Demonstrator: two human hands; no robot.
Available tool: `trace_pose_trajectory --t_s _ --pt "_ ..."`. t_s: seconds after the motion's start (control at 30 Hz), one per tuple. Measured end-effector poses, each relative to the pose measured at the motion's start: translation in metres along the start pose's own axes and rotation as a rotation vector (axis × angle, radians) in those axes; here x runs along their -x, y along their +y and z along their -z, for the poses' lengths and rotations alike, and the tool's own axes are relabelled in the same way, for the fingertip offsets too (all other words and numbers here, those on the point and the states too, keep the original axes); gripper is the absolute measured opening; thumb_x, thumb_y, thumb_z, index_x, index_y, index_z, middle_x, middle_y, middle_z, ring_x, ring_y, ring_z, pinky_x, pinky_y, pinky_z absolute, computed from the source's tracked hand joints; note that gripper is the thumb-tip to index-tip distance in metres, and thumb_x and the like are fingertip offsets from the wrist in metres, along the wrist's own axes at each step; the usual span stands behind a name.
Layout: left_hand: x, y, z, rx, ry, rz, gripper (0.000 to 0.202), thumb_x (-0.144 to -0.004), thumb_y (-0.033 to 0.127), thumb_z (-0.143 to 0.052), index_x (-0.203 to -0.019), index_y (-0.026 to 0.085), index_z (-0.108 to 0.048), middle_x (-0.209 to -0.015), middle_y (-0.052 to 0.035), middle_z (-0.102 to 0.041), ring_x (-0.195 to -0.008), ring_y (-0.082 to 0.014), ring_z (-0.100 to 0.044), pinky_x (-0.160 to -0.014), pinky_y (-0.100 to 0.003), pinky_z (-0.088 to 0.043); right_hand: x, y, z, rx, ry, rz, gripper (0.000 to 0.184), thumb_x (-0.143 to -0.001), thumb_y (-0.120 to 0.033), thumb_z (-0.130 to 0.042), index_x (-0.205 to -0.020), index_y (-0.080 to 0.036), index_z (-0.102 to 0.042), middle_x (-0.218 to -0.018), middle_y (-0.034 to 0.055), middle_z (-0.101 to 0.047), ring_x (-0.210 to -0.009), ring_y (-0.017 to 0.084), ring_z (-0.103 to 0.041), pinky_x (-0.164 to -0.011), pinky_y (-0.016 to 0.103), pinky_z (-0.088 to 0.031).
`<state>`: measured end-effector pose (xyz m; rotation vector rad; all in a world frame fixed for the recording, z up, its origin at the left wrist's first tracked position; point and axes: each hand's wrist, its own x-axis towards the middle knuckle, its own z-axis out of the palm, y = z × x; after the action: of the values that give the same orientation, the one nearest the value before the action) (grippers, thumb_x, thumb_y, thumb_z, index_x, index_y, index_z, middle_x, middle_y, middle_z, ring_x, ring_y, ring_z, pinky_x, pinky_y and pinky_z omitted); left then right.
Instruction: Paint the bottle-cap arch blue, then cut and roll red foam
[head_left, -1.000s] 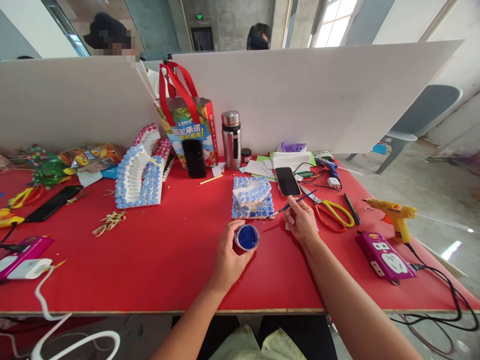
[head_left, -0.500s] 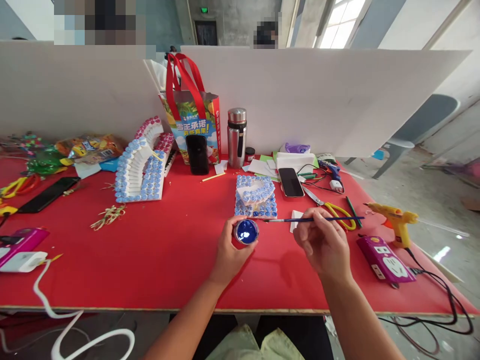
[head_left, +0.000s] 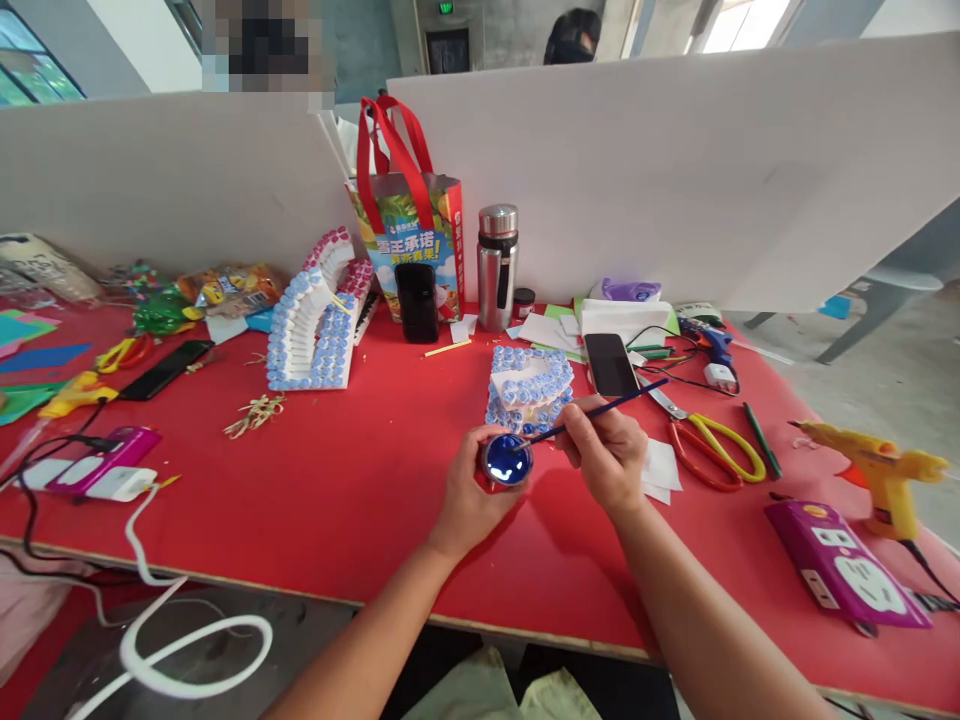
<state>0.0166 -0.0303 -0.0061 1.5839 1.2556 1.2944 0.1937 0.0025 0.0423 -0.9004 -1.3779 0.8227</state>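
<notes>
My left hand (head_left: 474, 497) is wrapped round a small open jar of dark blue paint (head_left: 507, 460), held above the red table. In my right hand (head_left: 609, 452) is a thin paintbrush (head_left: 616, 402), gripped like a pen and slanting down to the left. Its tip is at the paint inside the jar. Just behind the jar lies a square piece covered in blue-and-white rolled rosettes (head_left: 531, 388), with a curved white strip rising on it. Farther left stands a larger arched piece (head_left: 309, 335) with blue rosettes and pink ones behind.
Red-and-yellow scissors (head_left: 718, 452), a yellow glue gun (head_left: 877, 470) and a purple power strip (head_left: 844, 565) lie at the right. A steel flask (head_left: 498, 270), gift bag (head_left: 420, 235) and phone (head_left: 610, 364) stand or lie behind. A white board (head_left: 637, 190) borders the back.
My right hand has moved left and brought the brush tip from beside the jar into its mouth. The brush now slants more steeply. The camera view has shifted a little.
</notes>
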Motion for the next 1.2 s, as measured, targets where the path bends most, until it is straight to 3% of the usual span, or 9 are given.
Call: trace_pose_trajectory --t_s 0.2,0.4,0.6,0.7,0.8,0.87,1.07,1.2 --pt "-0.009 0.006 -0.003 -0.039 -0.102 0.022 0.052 -0.072 0.031 -0.082 -0.115 0.023 -0.054 -0.112 -0.0063 -0.066 -0.1 -0.0213 -0.066 -0.088 -0.034 -0.054 0.008 0.013 0.006 0.022 -0.01 0.024 0.03 -0.099 -0.04 -0.054 -0.078 -0.02 -0.062 -0.057 -0.0014 -0.057 -0.045 0.009 -0.047 -0.042 0.022 -0.034" --pt "-0.004 0.01 -0.002 -0.044 -0.269 0.086 0.056 -0.067 0.036 -0.087 -0.109 0.022 -0.053 -0.099 -0.0034 -0.067 -0.087 -0.0188 -0.066 -0.076 -0.029 -0.053 -0.012 0.015 0.017 -0.226 0.236 -0.088 0.04 -0.097 -0.046 -0.054 -0.068 -0.02 -0.053 -0.053 -0.0048 -0.045 -0.038 0.005 -0.036 -0.035 0.02 -0.024" --pt "-0.003 0.013 -0.001 -0.131 -0.449 0.057 0.061 -0.063 0.038 -0.089 -0.111 0.022 -0.056 -0.108 -0.0063 -0.068 -0.098 -0.0236 -0.067 -0.085 -0.034 -0.053 -0.041 0.033 0.039 -0.498 0.399 -0.196 0.036 -0.086 -0.044 -0.068 -0.065 -0.019 -0.054 -0.049 -0.0063 -0.041 -0.037 0.005 -0.034 -0.033 0.017 -0.02" --pt "-0.004 0.015 -0.002 -0.237 -0.49 0.03 0.061 -0.062 0.038 -0.09 -0.112 0.022 -0.059 -0.112 -0.0075 -0.067 -0.105 -0.0265 -0.064 -0.092 -0.038 -0.051 -0.046 0.041 0.044 -0.603 0.339 -0.315 0.031 -0.083 -0.042 -0.072 -0.069 -0.017 -0.058 -0.051 -0.0041 -0.049 -0.04 0.005 -0.039 -0.035 0.015 -0.025" --pt "-0.006 0.015 -0.002 -0.316 -0.516 -0.004 0.062 -0.06 0.04 -0.09 -0.113 0.023 -0.061 -0.114 -0.008 -0.065 -0.108 -0.0277 -0.061 -0.095 -0.041 -0.049 -0.047 0.048 0.045 -0.752 0.151 -0.528 0.03 -0.086 -0.04 -0.068 -0.069 -0.017 -0.056 -0.047 -0.0062 -0.044 -0.035 0.003 -0.027 -0.034 0.015 -0.021" --pt "-0.007 0.013 -0.003 -0.334 -0.515 -0.02 0.064 -0.06 0.043 -0.09 -0.113 0.024 -0.061 -0.115 -0.0082 -0.064 -0.108 -0.0278 -0.06 -0.096 -0.042 -0.049 -0.046 0.054 0.043 -0.789 0.082 -0.598 0.031 -0.089 -0.038 -0.063 -0.067 -0.017 -0.054 -0.044 -0.0077 -0.039 -0.033 0.002 -0.019 -0.032 0.015 -0.016" --pt "-0.006 0.008 -0.006 -0.37 -0.494 -0.026 0.072 -0.059 0.054 -0.089 -0.118 0.025 -0.06 -0.121 -0.0089 -0.062 -0.115 -0.0299 -0.057 -0.1 -0.043 -0.048 -0.043 0.069 0.038 -0.727 0.122 -0.534 0.03 -0.086 -0.036 -0.063 -0.065 -0.017 -0.054 -0.043 -0.0067 -0.038 -0.035 0.003 -0.02 -0.033 0.015 -0.014" --pt "-0.002 0.003 -0.002 -0.303 -0.473 0.006 0.091 -0.056 0.055 -0.09 -0.132 0.027 -0.051 -0.136 -0.0111 -0.057 -0.128 -0.0323 -0.052 -0.109 -0.046 -0.043 -0.042 0.071 0.039 -0.713 0.203 -0.484 0.032 -0.085 -0.039 -0.065 -0.064 -0.018 -0.053 -0.043 -0.0069 -0.038 -0.035 0.003 -0.018 -0.033 0.015 -0.015"
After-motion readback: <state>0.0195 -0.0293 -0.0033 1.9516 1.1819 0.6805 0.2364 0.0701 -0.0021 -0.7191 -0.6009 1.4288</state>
